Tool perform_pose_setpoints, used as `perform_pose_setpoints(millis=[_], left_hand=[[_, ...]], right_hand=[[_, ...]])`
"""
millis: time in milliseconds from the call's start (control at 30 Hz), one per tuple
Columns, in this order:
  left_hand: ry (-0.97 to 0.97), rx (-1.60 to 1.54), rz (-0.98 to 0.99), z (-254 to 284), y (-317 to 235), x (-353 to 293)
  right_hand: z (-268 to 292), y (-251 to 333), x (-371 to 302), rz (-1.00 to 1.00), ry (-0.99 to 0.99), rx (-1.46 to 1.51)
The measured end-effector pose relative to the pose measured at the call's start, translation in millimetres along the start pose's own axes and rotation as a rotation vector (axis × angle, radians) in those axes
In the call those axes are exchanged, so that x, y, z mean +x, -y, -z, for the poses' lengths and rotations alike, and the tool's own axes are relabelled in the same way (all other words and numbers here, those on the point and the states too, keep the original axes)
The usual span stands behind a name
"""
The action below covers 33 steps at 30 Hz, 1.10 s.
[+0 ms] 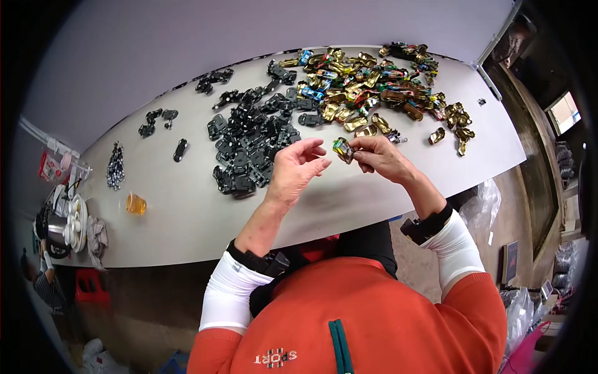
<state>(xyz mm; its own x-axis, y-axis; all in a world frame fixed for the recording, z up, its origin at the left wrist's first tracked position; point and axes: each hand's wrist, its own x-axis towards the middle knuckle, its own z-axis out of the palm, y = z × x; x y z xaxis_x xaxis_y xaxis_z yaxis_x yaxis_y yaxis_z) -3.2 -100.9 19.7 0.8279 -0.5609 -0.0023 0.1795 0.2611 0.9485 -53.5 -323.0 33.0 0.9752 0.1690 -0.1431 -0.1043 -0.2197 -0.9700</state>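
Observation:
Between the thumb and fingers of my right hand is a small toy car body, shiny gold with green and yellow on it, held just above the table. To its left my left hand is raised, thumb and fingers apart, with nothing in its grasp. A heap of black toy car chassis lies to the left, partly behind my left hand. Beyond my right hand spreads a pile of shiny toy car bodies, mostly gold, some blue, red and green.
A heap of small silvery parts and a cup of amber liquid stand on the table's left side. Further left is a white tray with cups. A few gold bodies lie apart at the right. A wall panel borders the back.

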Motion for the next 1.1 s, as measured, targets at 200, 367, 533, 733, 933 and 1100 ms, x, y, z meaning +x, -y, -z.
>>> perform_pose_setpoints(millis=[200, 367, 533, 733, 933, 1100], left_hand=[[-0.048, -0.148, 0.013, -7, 19, -10], [-0.147, -0.131, -0.001, -6, 34, -22], [-0.193, -0.187, 0.108, -4, 44, -40], [-0.4, 1.253, -0.44, 63, 20, -70], [-0.201, 1.657, -0.53, 73, 8, -47], [-0.457, 0.987, -0.507, 83, 0, -20]], right_hand=[[-24, -3, -4, 0.114, -0.016, -0.185], [-51, -3, -6, 0.386, -0.208, -0.499], [-65, -19, -3, 0.455, -0.207, -0.578], [-50, -15, -13, 0.282, -0.226, -0.621], [-59, -16, -14, 0.23, -0.212, -0.452], [-60, -32, -8, 0.124, -0.159, -0.079]])
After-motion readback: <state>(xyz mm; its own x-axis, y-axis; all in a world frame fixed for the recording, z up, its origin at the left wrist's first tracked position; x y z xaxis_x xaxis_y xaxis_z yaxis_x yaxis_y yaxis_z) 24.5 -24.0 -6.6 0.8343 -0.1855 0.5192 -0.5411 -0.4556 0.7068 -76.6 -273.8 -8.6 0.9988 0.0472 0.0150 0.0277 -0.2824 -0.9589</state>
